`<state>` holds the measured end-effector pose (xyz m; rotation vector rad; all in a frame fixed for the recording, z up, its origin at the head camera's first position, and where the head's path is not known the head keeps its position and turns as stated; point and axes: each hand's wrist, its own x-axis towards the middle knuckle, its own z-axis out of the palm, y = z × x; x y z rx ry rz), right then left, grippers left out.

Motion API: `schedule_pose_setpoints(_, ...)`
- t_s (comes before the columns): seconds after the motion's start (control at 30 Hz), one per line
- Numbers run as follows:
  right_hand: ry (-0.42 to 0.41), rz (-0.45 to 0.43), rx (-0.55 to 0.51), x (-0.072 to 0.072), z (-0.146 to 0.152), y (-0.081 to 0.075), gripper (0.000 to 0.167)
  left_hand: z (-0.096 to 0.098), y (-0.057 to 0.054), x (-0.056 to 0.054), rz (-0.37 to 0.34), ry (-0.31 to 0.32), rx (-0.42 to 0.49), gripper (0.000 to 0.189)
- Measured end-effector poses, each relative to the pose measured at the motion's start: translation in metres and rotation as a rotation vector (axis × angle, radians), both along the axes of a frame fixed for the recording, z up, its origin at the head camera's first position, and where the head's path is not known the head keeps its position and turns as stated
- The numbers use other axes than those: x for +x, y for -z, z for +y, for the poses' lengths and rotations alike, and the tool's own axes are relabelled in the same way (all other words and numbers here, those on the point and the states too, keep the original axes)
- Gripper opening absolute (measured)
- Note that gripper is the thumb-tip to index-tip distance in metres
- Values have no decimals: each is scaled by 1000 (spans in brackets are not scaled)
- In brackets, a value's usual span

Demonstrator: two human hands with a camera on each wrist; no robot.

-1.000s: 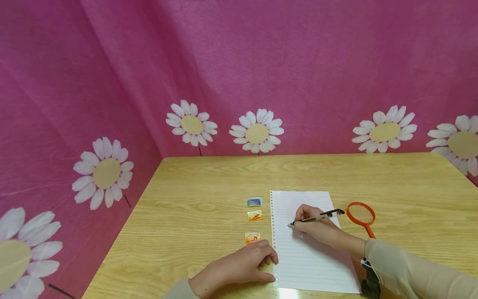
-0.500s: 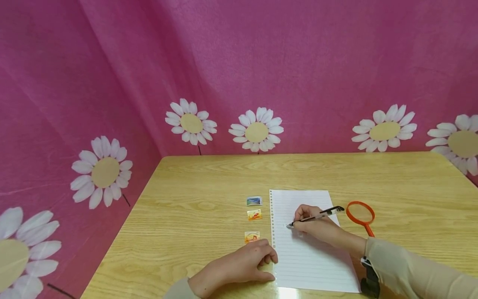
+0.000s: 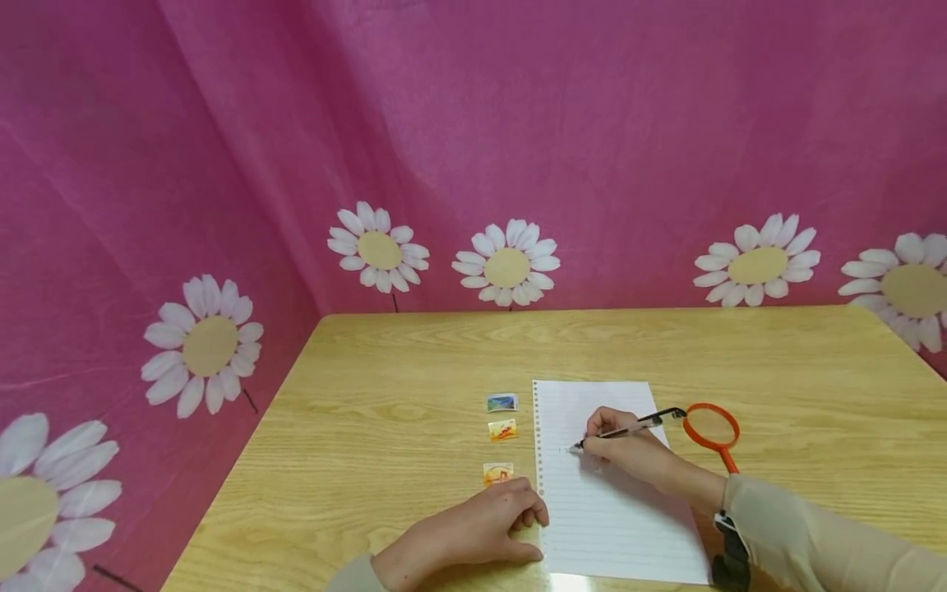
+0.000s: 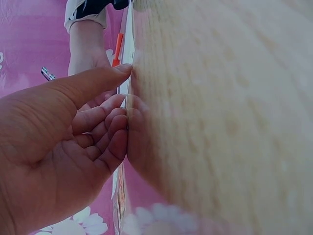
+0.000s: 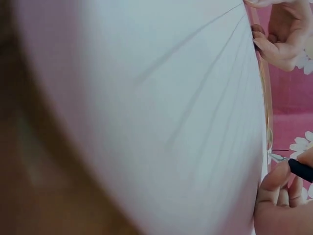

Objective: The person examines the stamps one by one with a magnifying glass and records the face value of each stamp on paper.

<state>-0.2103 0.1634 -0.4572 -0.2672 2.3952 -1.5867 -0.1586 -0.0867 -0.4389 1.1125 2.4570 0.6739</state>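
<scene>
A sheet of lined loose-leaf paper with punched holes down its left side lies on the table. My right hand rests on it and pinches a black-and-clear pen, whose tip meets the paper near short faint marks. In the right wrist view the pen shows its metal tip between thumb and fingers. My left hand rests at the sheet's lower left edge, fingers loosely bent, holding nothing. Beside the sheet lie a blue-green stamp, a yellow stamp and another yellow stamp, partly behind the left hand.
An orange magnifying glass lies right of the paper, its handle running toward the right sleeve. The wooden table meets a pink curtain with printed daisies at the back and left.
The pen tip has shifted slightly right on the paper, and the faint marks beside it reach a little farther. The left hand stays put. The head view has tilted slightly.
</scene>
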Motion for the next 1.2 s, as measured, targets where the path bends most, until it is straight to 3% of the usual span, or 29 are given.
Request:
schedule_pose_setpoints(0.73, -24, 40, -24, 2, -1, 6, 16, -1, 2, 1, -30, -6, 2, 24)
schedule_pose_setpoints(1.2, -90, 62, -11, 0, 4, 2, 17, -2, 2, -1, 7, 9, 15, 23)
